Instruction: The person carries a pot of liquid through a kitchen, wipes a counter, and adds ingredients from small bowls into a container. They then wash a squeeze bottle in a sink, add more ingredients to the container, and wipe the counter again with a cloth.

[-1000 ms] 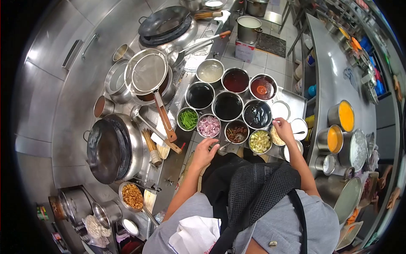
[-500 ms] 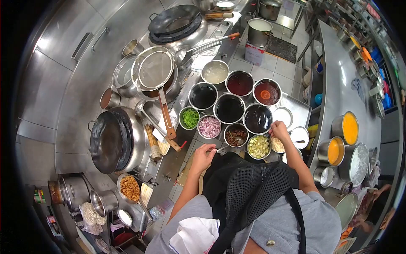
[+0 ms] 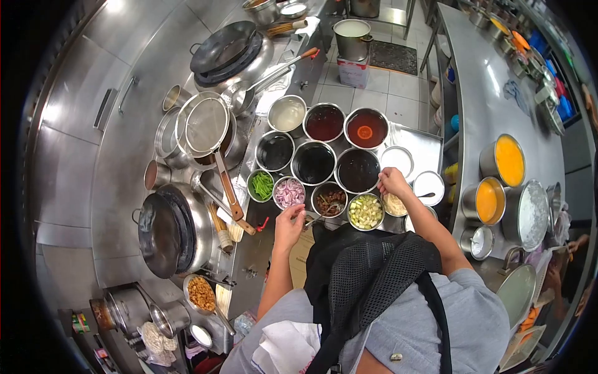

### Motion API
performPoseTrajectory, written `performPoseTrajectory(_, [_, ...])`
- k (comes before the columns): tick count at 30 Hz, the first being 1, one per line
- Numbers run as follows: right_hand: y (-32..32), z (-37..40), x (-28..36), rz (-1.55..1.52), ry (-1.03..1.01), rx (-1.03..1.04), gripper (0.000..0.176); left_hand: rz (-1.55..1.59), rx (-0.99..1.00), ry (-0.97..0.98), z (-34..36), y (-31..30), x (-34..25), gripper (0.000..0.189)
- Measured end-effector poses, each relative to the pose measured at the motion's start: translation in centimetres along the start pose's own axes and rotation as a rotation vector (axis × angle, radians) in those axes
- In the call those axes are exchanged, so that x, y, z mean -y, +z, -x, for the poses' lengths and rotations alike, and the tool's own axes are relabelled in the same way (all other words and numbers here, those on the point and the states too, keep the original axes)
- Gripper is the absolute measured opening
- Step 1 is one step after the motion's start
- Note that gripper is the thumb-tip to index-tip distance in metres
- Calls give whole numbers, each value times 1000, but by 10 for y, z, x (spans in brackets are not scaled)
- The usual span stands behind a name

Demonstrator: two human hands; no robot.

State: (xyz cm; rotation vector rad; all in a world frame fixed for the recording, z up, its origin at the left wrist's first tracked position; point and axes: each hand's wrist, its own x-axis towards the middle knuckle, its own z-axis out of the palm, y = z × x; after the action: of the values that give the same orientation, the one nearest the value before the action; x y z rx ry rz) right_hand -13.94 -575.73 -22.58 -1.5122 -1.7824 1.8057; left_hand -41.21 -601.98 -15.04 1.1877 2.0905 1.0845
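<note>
My left hand is closed at the near rim of the bowl of chopped purple onion; what its fingers hold, if anything, is too small to tell. My right hand has its fingers pinched together over the bowl of pale shreds, beside a pot of dark liquid. Between the hands are a bowl of brown pieces with a spoon in it and a bowl of diced pale green pieces. Chopped green pieces fill a bowl left of the onion.
Two woks and a strainer lie on the stove at left. More pots of liquid stand behind the bowls. Yellow-orange pots sit on the right counter. A stockpot rests on a box behind.
The view has shifted, so the bowls appear further left. My left hand has moved forward from near the spoon handle to the onion bowl. My right hand remains by the pale shreds.
</note>
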Motion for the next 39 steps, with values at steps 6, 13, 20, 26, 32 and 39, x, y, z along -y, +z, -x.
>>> performPoseTrajectory(6, [-2,-2,5,12,-4,-10,24,-13,-10,20,-7,12,5,23])
performPoseTrajectory(13, [-6,-5,16,93,-6,11,24,65,-57,8,-11,14,6,25])
performPoseTrajectory(20, [-8,-11,21,70,12,44,22,100,-90,4,-12,7,20,26])
performPoseTrajectory(26, [-10,-25,13,69,41,52,21,114,-45,17,-18,-2,30,25])
performPoseTrajectory(32, [-5,-30,23,146,63,-1,20,119,-15,45,-18,-26,25,24])
performPoseTrajectory(39, [-4,-41,9,171,69,-44,22,123,21,52,-4,-34,47,25])
